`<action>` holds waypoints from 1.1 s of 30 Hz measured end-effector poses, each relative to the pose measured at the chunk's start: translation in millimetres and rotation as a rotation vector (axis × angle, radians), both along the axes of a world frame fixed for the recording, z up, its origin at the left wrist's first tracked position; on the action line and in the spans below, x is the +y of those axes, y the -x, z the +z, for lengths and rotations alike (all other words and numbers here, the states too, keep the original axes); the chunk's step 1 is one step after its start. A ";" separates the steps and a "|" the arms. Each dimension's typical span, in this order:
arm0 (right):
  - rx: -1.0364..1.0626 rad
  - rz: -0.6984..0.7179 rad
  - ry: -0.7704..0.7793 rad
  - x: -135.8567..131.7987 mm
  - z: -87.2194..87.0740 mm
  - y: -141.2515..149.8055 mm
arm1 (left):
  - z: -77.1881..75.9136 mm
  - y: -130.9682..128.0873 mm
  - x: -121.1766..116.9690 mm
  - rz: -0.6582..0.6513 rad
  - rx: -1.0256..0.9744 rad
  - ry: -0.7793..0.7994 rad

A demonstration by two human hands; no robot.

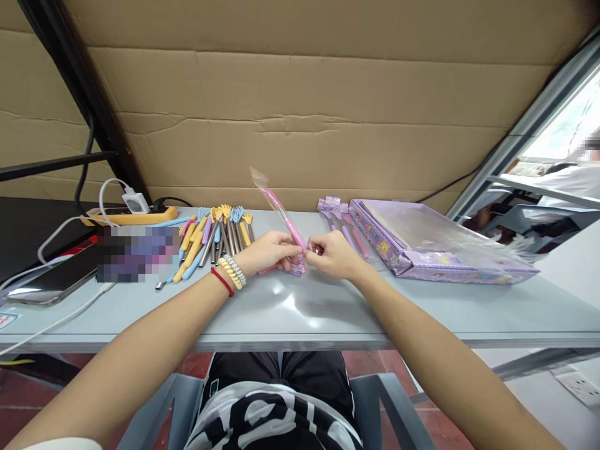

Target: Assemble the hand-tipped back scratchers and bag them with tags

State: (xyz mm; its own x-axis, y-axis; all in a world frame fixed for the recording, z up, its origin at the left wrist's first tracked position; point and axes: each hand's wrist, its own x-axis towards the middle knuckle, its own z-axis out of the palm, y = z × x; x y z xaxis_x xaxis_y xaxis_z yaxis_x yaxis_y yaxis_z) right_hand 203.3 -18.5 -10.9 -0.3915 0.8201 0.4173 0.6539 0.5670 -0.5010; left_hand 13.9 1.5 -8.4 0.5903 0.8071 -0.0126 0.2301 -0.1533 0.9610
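A pink pen (294, 231) in a plastic sleeve (259, 178) is held over the middle of the worktop (290, 319), between the two hands. Its long axis is slanted: the far end is directed up, leftward and toward the back edge, the near end down to the right hand (330, 253). The near part is pinched between thumb and fingers of the left hand (272, 251). The right hand's fingers are curled, with thumb and forefinger pressed together on the sleeve at the near end; the exact hold is partly hidden. Both hands are about equally near that end, fingertips almost touching.

Edges and room: loose pens (194, 247) are piled just left of the left hand, toward the back edge. Wrapped pens (349, 234) are laid beyond the right hand, beside a purple box (407, 265) that is set toward the right end. The back edge is bounded by a cardboard panel (300, 94). Most room is judged to be available toward the front edge, below the wrists.
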 end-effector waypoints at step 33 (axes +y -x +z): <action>-0.280 -0.717 -0.056 1.6 32.9 -67.0 | 2.4 4.7 1.9 0.036 0.038 -0.083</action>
